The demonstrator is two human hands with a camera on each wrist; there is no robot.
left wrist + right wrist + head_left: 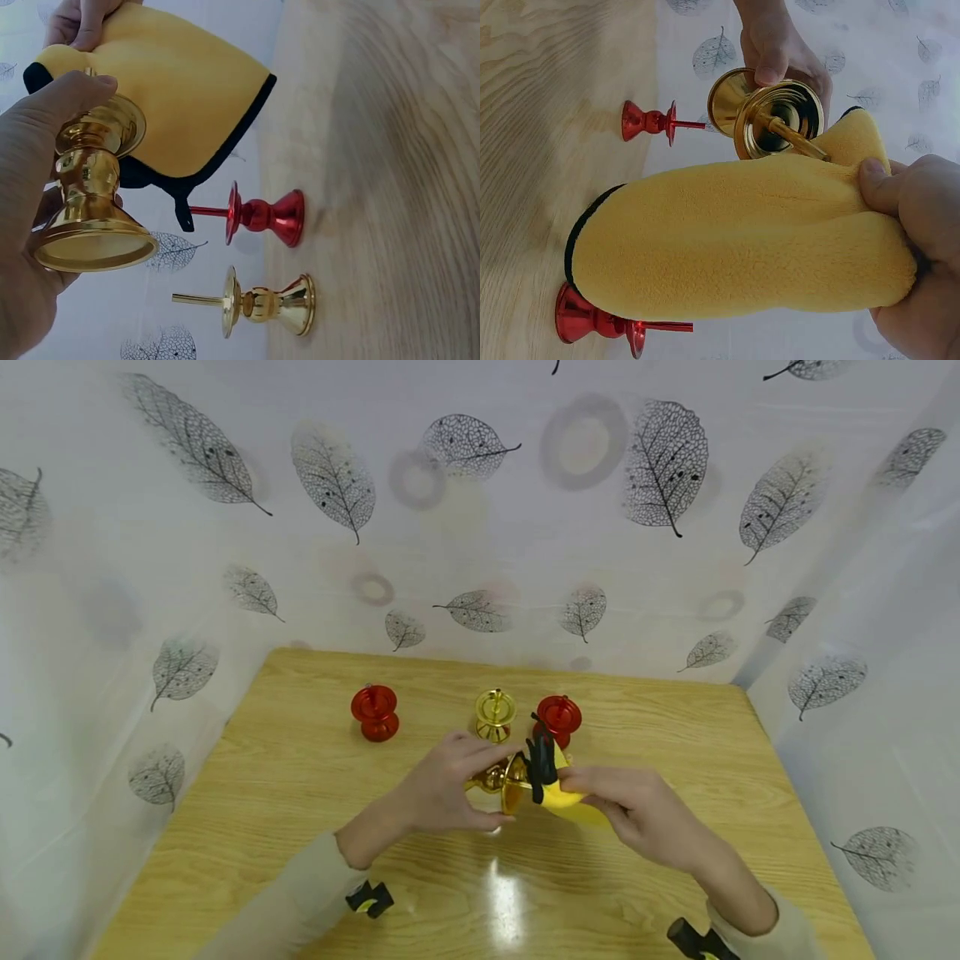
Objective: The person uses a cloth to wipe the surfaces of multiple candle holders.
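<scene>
A gold candlestick (88,180) is gripped by my left hand (448,783), tilted on its side above the table, its dish and spike facing right. My right hand (643,806) pinches a yellow cloth (735,232) with black edging beside the candlestick's spike. In the right wrist view the cloth touches or overlaps the spike's tip; I cannot tell which. Much of the cloth hangs below the right fingers in front of the table.
Behind the hands stand a red candlestick (375,712) at left, a second gold candlestick (495,713) in the middle and another red candlestick (559,717) at right. All are upright on the wooden table (300,693). A leaf-patterned curtain (480,552) encloses the back and sides.
</scene>
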